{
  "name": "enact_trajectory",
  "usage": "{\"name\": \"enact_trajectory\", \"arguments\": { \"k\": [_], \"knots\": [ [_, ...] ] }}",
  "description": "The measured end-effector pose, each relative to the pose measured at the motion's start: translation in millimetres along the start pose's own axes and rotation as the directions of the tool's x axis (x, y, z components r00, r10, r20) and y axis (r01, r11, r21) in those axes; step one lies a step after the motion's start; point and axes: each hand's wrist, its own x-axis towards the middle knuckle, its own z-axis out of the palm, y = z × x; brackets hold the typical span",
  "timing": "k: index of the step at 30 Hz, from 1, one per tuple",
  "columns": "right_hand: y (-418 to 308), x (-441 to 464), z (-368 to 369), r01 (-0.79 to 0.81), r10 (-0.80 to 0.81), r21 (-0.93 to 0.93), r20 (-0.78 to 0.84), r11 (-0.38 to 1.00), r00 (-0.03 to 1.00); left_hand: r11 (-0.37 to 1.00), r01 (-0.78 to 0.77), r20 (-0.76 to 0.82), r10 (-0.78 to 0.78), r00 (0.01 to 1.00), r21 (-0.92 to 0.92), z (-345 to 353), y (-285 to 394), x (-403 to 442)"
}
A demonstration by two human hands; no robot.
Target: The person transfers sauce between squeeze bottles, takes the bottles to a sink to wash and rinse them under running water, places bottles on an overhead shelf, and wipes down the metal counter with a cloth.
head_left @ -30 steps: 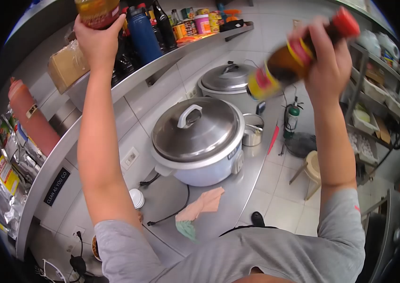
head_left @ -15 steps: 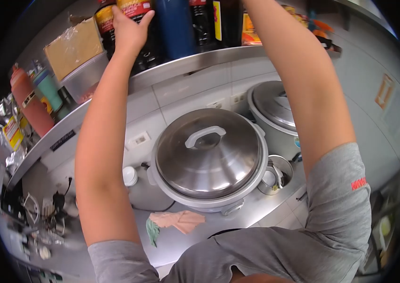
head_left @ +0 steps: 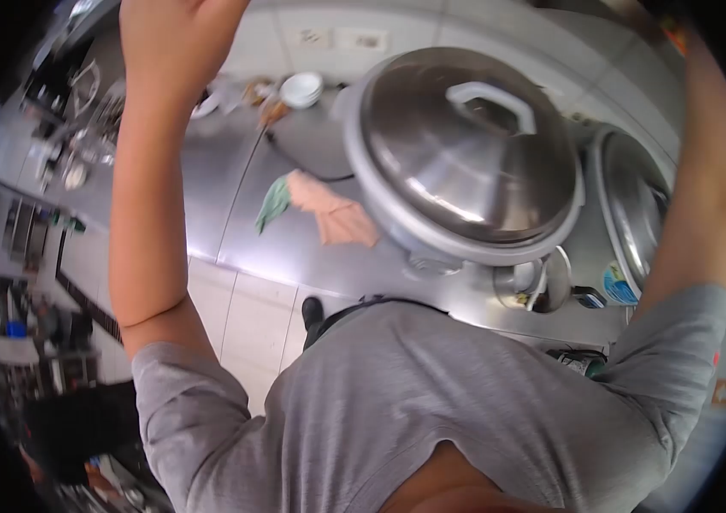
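Observation:
My left hand (head_left: 179,30) is raised at the top left in the head view, with its fingers cut off by the frame edge, so what they hold or touch is hidden. My right forearm (head_left: 714,145) reaches up at the far right, and the hand itself lies outside the picture. Between my arms stands a large rice cooker with a domed steel lid (head_left: 470,145). A second lidded cooker (head_left: 632,205) is partly behind my right arm.
A pink and green cloth (head_left: 333,209) lies on the steel counter (head_left: 209,197). White bowls (head_left: 301,89) stand near the wall. A metal container with utensils (head_left: 555,278) sits by the cooker. At lower left is another person in dark clothing (head_left: 81,427).
The view has tilted down, and the shelf of bottles has left the frame. My left hand, earlier spread against the bottles, now shows only in part. Both arms remain raised.

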Motion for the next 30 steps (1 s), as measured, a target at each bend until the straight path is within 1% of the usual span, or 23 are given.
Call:
{"name": "enact_trajectory", "arguments": {
  "k": [1, 3, 5, 6, 7, 8, 9, 10, 11, 12, 13, 14, 15, 17, 19, 21, 23, 24, 25, 26, 27, 29, 30],
  "knots": [
    [-12, -15, -16, 0.061, -0.061, 0.051, 0.003, 0.997, 0.998, 0.996, 0.079, 0.067, -0.081, 0.994, 0.035, -20, -7, -22],
    [-43, -57, -56, 0.168, -0.180, 0.195, 0.044, 0.966, 0.983, 0.979, 0.186, 0.111, -0.196, 0.974, 0.088, -57, -33, -77],
    [-83, -124, -107, 0.206, -0.308, 0.416, 0.195, 0.886, 0.931, 0.934, 0.353, 0.107, -0.358, 0.928, 0.063, -87, -43, -134],
    [-105, -165, -133, 0.149, -0.374, 0.548, 0.325, 0.823, 0.869, 0.863, 0.505, 0.112, -0.505, 0.856, 0.035, -99, -50, -170],
    [-130, -212, -150, -0.009, -0.443, 0.669, 0.501, 0.743, 0.744, 0.769, 0.639, 0.118, -0.635, 0.763, 0.006, -110, -57, -210],
    [-164, -259, -162, -0.252, -0.482, 0.695, 0.671, 0.674, 0.563, 0.667, 0.744, 0.137, -0.740, 0.658, 0.031, -120, -54, -251],
    [-202, -307, -162, -0.502, -0.471, 0.602, 0.798, 0.621, 0.376, 0.550, 0.828, 0.179, -0.830, 0.529, 0.105, -130, -53, -292],
    [-239, -356, -161, -0.698, -0.435, 0.419, 0.884, 0.581, 0.169, 0.445, 0.883, 0.215, -0.886, 0.410, 0.148, -138, -48, -324],
    [-252, -414, -147, -0.843, -0.243, 0.085, 0.969, 0.531, -0.055, 0.339, 0.937, 0.258, -0.916, 0.307, 0.089, -145, -40, -354],
    [-247, -482, -126, -0.818, -0.095, -0.095, 0.979, 0.568, -0.180, 0.229, 0.966, 0.317, -0.931, 0.180, 0.123, -157, -35, -378],
    [-249, -527, -101, -0.591, 0.191, -0.363, 0.923, 0.720, -0.334, 0.167, 0.985, 0.393, -0.909, 0.141, 0.034, -170, -28, -394],
    [-245, -569, -78, -0.548, 0.377, -0.518, 0.855, 0.657, -0.357, 0.113, 0.991, 0.445, -0.893, 0.068, 0.075, -188, -25, -402],
    [-235, -612, -57, -0.501, 0.546, -0.656, 0.752, 0.564, -0.370, 0.070, 0.997, 0.471, -0.880, 0.053, 0.018, -206, -21, -411],
    [-190, -728, 3, -0.729, 0.531, -0.654, 0.699, 0.203, -0.479, 0.070, 0.996, 0.458, -0.888, 0.040, 0.048, -251, -25, -412],
    [-241, -722, 44, -0.503, 0.715, -0.767, 0.602, 0.397, -0.354, 0.040, 0.994, 0.416, -0.910, -0.005, 0.100, -298, -36, -421],
    [-308, -737, 60, -0.310, 0.737, -0.741, 0.657, 0.595, -0.158, -0.010, 0.993, 0.294, -0.955, -0.045, 0.120, -341, -48, -435],
    [-384, -764, 70, -0.170, 0.560, -0.546, 0.828, 0.820, 0.040, -0.064, 0.989, 0.173, -0.981, -0.088, 0.137, -379, -52, -446],
    [-421, -787, 67, -0.236, 0.372, -0.324, 0.906, 0.916, 0.202, -0.086, 0.987, 0.119, -0.988, -0.103, 0.139, -395, -54, -451],
    [-455, -808, 61, -0.262, 0.175, -0.078, 0.911, 0.962, 0.373, -0.105, 0.985, 0.066, -0.991, -0.115, 0.138, -408, -57, -456],
    [-489, -809, 57, -0.329, 0.024, 0.076, 0.956, 0.941, 0.292, -0.123, 0.983, 0.036, -0.991, -0.129, 0.135, -419, -58, -466],
    [-514, -799, 60, -0.402, -0.139, 0.219, 0.966, 0.889, 0.219, -0.171, 0.980, 0.001, -0.985, -0.172, 0.104, -428, -60, -475],
    [-546, -737, 95, -0.425, -0.345, 0.483, 0.866, 0.766, 0.363, -0.260, 0.965, -0.062, -0.964, -0.257, 0.040, -440, -69, -490],
    [-552, -736, 114, -0.445, -0.336, 0.467, 0.877, 0.764, 0.344, -0.275, 0.961, -0.081, -0.958, -0.273, 0.006, -444, -76, -492]
  ]
}}
